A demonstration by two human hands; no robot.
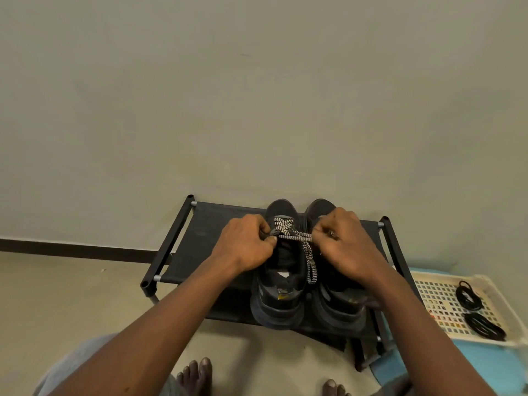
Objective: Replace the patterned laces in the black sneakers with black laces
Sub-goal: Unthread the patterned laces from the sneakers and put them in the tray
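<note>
At the bottom edge of the frame, bare toes [197, 372] are seen on a pale floor [71, 295]. Two bare forearms are stretched upward from the lower corners toward the centre.

At the lower right, a cream tray [440, 298] with a grid of small holes is laid on a blue mat [485, 367]. Two coiled black laces [468, 295] are placed on the tray, one above the other, well apart from the shoes.

In the centre, a low black shoe rack [205, 232] with a fabric shelf is set against the wall. A pair of black sneakers is stood side by side on the right part of the shelf, heels toward the viewer and toes toward the wall: the left sneaker [278, 298] and the right sneaker [340, 307].

A black-and-white patterned lace [294, 237] is threaded through the upper eyelets of the left sneaker. One stretch of it is pulled taut and level between the two hands, and loose ends are draped down between the shoes.

The left hand [247, 242] is curled, with the lace pinched between thumb and fingers at the sneaker's left side. The right hand [347, 241] is curled too, with the lace's other side gripped above the right sneaker.

Beyond, a plain grey-green wall [257, 95] fills the upper frame, edged by a dark skirting strip [71, 247] at the left.
</note>
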